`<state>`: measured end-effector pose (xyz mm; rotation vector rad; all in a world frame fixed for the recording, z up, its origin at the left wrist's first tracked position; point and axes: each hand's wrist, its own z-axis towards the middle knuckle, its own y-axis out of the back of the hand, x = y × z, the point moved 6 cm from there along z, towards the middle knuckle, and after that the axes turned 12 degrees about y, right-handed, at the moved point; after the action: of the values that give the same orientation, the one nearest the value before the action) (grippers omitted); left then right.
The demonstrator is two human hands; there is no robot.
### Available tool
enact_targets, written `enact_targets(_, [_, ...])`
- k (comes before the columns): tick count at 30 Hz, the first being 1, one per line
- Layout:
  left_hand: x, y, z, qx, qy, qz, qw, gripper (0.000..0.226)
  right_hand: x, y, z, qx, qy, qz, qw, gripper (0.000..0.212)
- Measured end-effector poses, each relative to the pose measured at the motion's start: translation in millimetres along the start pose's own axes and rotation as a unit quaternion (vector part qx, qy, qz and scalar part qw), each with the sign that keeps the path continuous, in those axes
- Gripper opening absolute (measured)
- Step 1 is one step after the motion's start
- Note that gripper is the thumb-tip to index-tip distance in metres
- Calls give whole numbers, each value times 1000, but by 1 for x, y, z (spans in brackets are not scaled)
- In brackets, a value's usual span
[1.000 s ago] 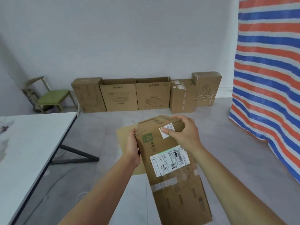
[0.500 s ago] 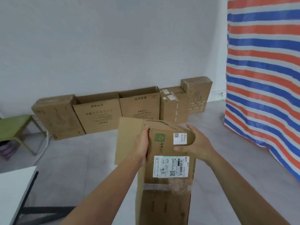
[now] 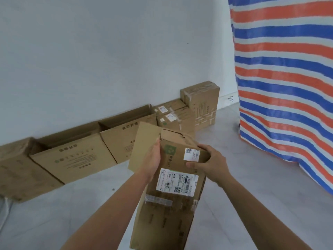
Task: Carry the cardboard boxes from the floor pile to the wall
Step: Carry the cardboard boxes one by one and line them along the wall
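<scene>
The person has closed on the plain white wall (image 3: 108, 51). A second ago a white bench and a green chair stood at the left; both have dropped out of view, and the row of brown cardboard boxes along the wall's foot (image 3: 72, 159) now looms larger and nearer. The carry looks almost finished, with the set-down likely next.

The long brown cardboard box with white shipping labels (image 3: 177, 183) is in the air over the grey floor (image 3: 252, 177), near centre, its far end raised toward the row. The hold is unchanged. The left grip (image 3: 153, 159), a bare hand, clasps the box's left edge beside a loose brown flap (image 3: 144, 141). The right grip (image 3: 212, 165) is wrapped round the far right corner, thumb on the labelled face.

The left grip's fingers are hidden behind the box. The box's near end is cut off by the frame, as is the row's left end. Print on the boxes is too blurred to read. The floor pile is out of view. A red, white and blue striped tarpaulin (image 3: 284, 87) hangs at the right.
</scene>
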<state>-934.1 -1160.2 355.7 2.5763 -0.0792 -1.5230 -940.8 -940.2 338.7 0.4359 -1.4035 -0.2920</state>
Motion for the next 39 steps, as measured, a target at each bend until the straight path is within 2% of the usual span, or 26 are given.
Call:
enact_targets(4, [-47, -1, 80, -14, 1, 14, 1000, 61, -11, 4, 88, -7, -12, 12, 1000, 89])
enact_targets(8, [-82, -3, 172, -35, 21, 5, 999, 94, -39, 1, 167, -31, -46, 35, 998, 90])
enact_targets(11, [-105, -9, 244, -13, 27, 28, 999, 80, -70, -4, 224, -64, -81, 52, 993, 92])
enact_targets(15, [-132, -31, 345, 119, 24, 21, 992, 49, -114, -4, 296, -129, -155, 66, 977, 92])
enact_targets(19, [-159, -47, 427, 167, 69, 20, 983, 40, -153, 2, 360, -170, -216, 92, 957, 85])
enact_targets(23, [-156, -73, 490, 199, 117, 52, 972, 28, -195, 1, 397, -195, -260, 101, 940, 85])
enact_targets(29, [-147, -112, 590, 162, 168, 74, 970, 33, -272, -6, 461, -227, -312, 104, 917, 91])
enact_targets(35, [-119, -149, 694, 89, 230, 97, 964, 28, -362, -3, 537, -193, -351, 115, 909, 79])
enact_targets(39, [-87, -173, 759, 95, 254, 122, 955, 29, -425, -16, 582, -158, -369, 114, 909, 77])
